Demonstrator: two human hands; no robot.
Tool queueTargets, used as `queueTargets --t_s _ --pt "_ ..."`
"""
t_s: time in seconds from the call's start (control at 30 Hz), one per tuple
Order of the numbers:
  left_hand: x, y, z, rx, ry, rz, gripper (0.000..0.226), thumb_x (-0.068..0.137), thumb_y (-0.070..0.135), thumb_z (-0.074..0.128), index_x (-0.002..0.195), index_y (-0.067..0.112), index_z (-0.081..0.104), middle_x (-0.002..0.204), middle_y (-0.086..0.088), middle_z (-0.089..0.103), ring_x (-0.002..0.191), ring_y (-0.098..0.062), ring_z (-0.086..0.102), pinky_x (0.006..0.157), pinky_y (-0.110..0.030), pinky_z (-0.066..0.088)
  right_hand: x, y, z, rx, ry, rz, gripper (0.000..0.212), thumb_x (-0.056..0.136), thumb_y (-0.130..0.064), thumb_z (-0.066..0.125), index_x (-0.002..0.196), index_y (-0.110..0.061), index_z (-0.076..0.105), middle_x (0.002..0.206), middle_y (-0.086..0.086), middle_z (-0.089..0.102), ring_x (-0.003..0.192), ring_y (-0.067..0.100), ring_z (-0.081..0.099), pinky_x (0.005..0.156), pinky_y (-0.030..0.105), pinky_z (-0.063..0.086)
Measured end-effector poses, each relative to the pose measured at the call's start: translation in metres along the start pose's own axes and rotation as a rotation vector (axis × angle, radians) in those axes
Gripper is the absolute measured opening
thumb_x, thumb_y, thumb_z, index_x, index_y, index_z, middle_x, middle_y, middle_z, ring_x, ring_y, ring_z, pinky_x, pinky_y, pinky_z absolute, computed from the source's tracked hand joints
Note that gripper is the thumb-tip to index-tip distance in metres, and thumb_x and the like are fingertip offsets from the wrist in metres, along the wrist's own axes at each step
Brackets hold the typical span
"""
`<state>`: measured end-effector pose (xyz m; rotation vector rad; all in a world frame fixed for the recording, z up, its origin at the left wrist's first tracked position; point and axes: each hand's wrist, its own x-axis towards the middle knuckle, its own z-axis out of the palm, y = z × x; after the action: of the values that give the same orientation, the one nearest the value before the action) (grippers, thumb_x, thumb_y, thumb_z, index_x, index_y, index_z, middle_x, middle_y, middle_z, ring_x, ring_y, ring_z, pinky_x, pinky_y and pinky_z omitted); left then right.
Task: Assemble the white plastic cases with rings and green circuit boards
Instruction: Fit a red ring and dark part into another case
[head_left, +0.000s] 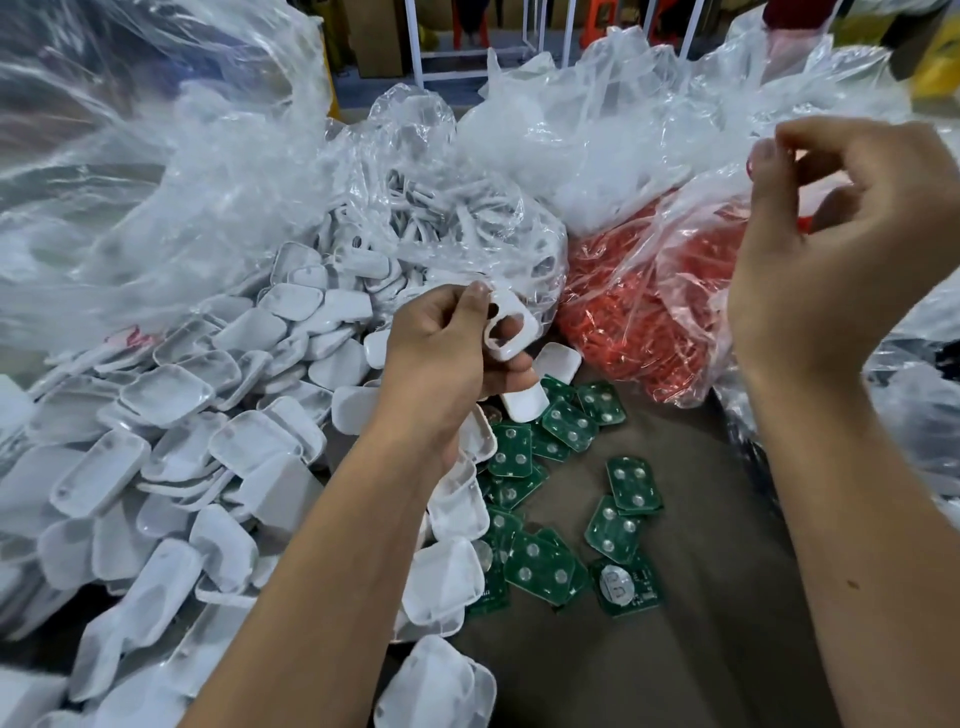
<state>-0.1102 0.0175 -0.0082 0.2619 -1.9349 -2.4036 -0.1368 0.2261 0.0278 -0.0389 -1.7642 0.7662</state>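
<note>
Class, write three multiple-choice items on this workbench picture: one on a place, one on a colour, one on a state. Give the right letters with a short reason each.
1. Where do the green circuit boards lie?
A. on the brown table
B. inside a bag
C. in the right hand

2. What colour are the parts in the bag beside the right hand?
A. blue
B. red
C. yellow

3. What is the left hand doing?
A. resting flat
B. holding a white frame piece
C. gripping a board

Answers: 1 A, boards are scattered on the bare tabletop. 2 B, red shows through the clear plastic. 3 B, its fingers curl round the white piece.
</note>
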Motion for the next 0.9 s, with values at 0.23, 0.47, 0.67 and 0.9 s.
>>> queueTargets --t_s 0.23,0.47,0.67,0.9 --pt "0.000 0.004 -0.002 -0.079 -0.005 -0.028 0.024 0.107 0.019 0.057 0.093 0.000 0.060 0.091 -0.028 0.068 0.068 -0.035 0.077 0.060 -0.031 0.063 -0.046 -0.037 0.007 0.596 -0.541 0.366 0.010 0.089 -0.020 0.082 0.099 -0.022 0.079 0.085 -0.008 0.078 0.074 0.007 0.074 0.067 0.021 0.058" --pt "0.000 0.004 -0.005 -0.074 0.023 -0.031 0.021 0.104 0.018 0.061 0.102 -0.003 0.064 0.101 -0.032 0.073 0.071 -0.035 0.077 0.060 -0.029 0.061 -0.061 -0.026 0.016 0.842 -0.742 0.580 0.016 0.080 -0.021 0.084 0.092 -0.011 0.081 0.072 -0.001 0.076 0.047 0.000 0.061 0.048 0.007 0.043" --pt "-0.003 0.006 -0.008 0.071 0.022 0.081 0.012 0.103 0.007 0.058 0.105 0.013 0.067 0.085 -0.019 0.077 0.064 -0.033 0.076 0.055 -0.029 0.058 -0.061 -0.021 0.016 0.870 -0.875 0.708 0.014 0.088 -0.020 0.079 0.099 -0.010 0.082 0.068 0.003 0.074 0.040 0.003 0.045 0.038 0.014 0.031" --pt "-0.004 0.013 -0.016 0.234 -0.094 0.138 0.024 0.095 -0.002 0.057 0.083 0.009 0.075 0.083 -0.009 0.077 0.069 -0.031 0.077 0.055 -0.029 0.058 -0.065 -0.022 0.017 0.785 -0.863 0.515 0.009 0.089 -0.012 0.081 0.097 -0.015 0.083 0.076 -0.003 0.078 0.050 -0.002 0.062 0.049 0.005 0.043"
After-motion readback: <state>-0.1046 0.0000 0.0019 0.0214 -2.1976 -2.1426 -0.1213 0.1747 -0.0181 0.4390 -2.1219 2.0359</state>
